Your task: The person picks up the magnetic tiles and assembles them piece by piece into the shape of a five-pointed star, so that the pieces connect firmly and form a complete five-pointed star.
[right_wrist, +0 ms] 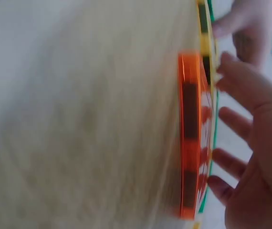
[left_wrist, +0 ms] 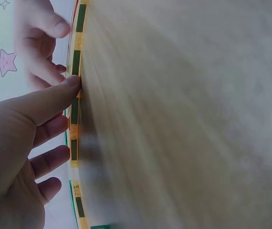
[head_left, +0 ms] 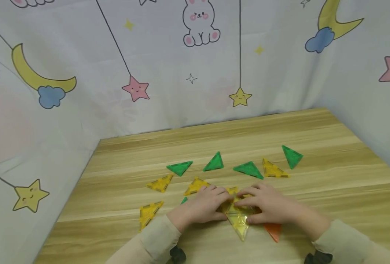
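Note:
Pale yellow translucent triangular magnetic tiles [head_left: 239,222] lie flat on the wooden table between the two hands. At their left side, my left hand [head_left: 206,205] touches them with the thumb and fingertips; the left wrist view shows its thumb tip against a yellow tile edge [left_wrist: 74,110]. From the right, my right hand [head_left: 271,203] reaches over the same tiles with its fingers spread and the thumb along the near right edge. An orange triangular tile [head_left: 274,231] sits partly hidden under that hand, its edge large in the right wrist view. The fingers cover some of the joins.
Several green triangular tiles [head_left: 214,162] and yellow triangular tiles [head_left: 161,183] are scattered beyond the hands and to the left. A green corner [head_left: 184,200] peeks out beside the left hand. White printed cloth [head_left: 168,102] borders the wooden table [head_left: 122,154] at the back and sides.

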`<state>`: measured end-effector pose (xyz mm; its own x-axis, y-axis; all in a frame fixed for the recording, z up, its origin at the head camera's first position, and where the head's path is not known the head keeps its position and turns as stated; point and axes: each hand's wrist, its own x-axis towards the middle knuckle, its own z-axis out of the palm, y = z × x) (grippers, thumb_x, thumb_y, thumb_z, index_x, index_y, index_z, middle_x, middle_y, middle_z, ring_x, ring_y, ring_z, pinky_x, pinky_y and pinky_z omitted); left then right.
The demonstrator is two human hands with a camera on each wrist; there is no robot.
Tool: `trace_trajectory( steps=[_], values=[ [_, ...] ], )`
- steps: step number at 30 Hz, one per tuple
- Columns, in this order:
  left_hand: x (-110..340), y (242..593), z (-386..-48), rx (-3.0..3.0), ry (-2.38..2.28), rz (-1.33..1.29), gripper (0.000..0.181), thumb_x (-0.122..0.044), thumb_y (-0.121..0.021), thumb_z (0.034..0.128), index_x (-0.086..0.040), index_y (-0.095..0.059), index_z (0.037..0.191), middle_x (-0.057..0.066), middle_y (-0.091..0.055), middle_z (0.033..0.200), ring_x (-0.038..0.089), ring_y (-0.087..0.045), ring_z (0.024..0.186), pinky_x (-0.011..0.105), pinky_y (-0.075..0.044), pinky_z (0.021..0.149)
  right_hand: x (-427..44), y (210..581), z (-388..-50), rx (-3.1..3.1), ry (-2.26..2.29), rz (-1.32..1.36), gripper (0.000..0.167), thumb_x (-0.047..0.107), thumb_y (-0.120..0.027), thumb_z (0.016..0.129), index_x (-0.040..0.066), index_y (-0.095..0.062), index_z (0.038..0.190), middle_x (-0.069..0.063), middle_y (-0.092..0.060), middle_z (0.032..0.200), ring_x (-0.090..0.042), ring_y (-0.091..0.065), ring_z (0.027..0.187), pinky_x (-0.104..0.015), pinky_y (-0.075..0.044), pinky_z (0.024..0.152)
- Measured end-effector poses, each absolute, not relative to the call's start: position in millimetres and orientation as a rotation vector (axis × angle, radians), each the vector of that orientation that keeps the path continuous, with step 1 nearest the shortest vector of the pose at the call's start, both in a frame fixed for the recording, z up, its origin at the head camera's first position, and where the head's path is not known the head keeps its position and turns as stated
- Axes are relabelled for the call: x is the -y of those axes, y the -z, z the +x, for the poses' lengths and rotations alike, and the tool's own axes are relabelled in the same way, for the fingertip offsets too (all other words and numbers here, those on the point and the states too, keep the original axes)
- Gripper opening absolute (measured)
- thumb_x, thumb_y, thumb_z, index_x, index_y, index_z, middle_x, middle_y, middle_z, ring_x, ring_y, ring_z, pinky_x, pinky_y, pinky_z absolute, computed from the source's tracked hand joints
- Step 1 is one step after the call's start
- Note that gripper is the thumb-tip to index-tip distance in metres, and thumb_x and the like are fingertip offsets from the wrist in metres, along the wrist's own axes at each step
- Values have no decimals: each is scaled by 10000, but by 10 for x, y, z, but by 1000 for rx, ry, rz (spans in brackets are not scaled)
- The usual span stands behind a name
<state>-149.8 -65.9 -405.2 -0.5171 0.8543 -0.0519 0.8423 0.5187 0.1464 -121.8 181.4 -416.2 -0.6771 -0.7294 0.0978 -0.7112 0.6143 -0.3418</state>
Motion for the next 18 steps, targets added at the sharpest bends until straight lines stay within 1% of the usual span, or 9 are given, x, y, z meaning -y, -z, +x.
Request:
trace_trajectory(
  steps=[4, 7, 11, 13, 15, 18],
  values=[
    [668, 4039, -1525, -2632, -158, 1495, 473, -429, -673, 845, -221, -570, 1257, -82, -534, 1213, 130, -487, 1108, 337, -388, 921, -1783, 4143, -1164, -2762, 438, -1222, 443, 507, -604, 859, 370, -576, 1280, 81, -492, 1340, -257, -424, 1159, -538, -348, 897],
    [673, 4039, -1551, -2622, -166, 1513, 472, -424, -688, 835, -216, -587, 1247, -78, -542, 1199, 121, -501, 1095, 324, -398, 921, -1792, 4137, -1139, -2773, 405, -1236, 454, 518, -592, 862, 365, -571, 1289, 80, -490, 1348, -258, -441, 1153, -534, -361, 900],
    [691, 4042, -1603, -2654, -145, 1502, 408, -340, -703, 833, -177, -618, 1197, -55, -569, 1139, 124, -525, 1016, 289, -420, 869, -1818, 4147, -1111, -2772, 396, -1269, 461, 539, -556, 877, 369, -554, 1306, 78, -484, 1358, -257, -450, 1153, -530, -365, 900],
    [708, 4039, -1627, -2677, -116, 1484, 391, -328, -703, 832, -167, -625, 1180, -46, -577, 1122, 128, -528, 992, 282, -424, 852, -1858, 4161, -1099, -2777, 404, -1284, 455, 537, -555, 878, 372, -557, 1302, 80, -490, 1354, -249, -456, 1147, -513, -380, 895],
    [726, 4034, -1642, -2685, -103, 1480, 393, -349, -700, 836, -162, -628, 1175, -39, -581, 1117, 136, -527, 982, 283, -423, 846, -1920, 4175, -1086, -2789, 427, -1298, 436, 531, -564, 876, 372, -576, 1282, 81, -508, 1336, -239, -467, 1130, -493, -398, 877],
    [744, 4034, -1649, -2651, -136, 1510, 432, -396, -691, 841, -160, -622, 1196, -31, -582, 1138, 141, -526, 1027, 297, -412, 880, -2033, 4180, -1082, -2800, 497, -1298, 398, 520, -576, 874, 362, -617, 1238, 81, -535, 1303, -237, -479, 1110, -478, -422, 843]
  ],
)
